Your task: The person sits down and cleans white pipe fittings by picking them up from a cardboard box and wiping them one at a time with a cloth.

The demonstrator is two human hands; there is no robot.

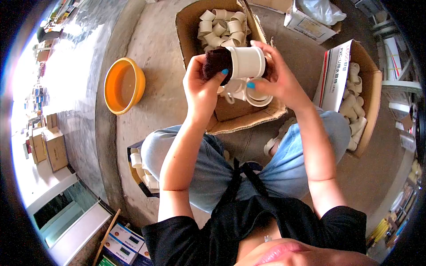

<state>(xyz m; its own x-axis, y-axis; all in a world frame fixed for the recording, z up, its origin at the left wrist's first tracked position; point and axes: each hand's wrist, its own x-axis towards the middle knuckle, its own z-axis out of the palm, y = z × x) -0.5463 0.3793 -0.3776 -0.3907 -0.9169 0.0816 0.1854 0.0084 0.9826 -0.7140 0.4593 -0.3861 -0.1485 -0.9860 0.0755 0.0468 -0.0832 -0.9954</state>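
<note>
A white plastic pipe fitting (248,62) is held up between my two hands, above an open cardboard box (230,124). My left hand (202,86) grips a dark brown cloth (216,64) against the fitting's left end. My right hand (284,82) holds the fitting's right end, where more dark cloth shows between the fingers. Below the fitting, larger white fittings (258,98) lie in the near part of the box. Many smaller white fittings (220,29) fill its far part.
An orange basin (140,84) stands on the floor at the left. On the right is a cardboard box (372,106) of white fittings. Another box (135,177) of fittings sits by my left knee. A white box (306,24) with a plastic bag stands at the back.
</note>
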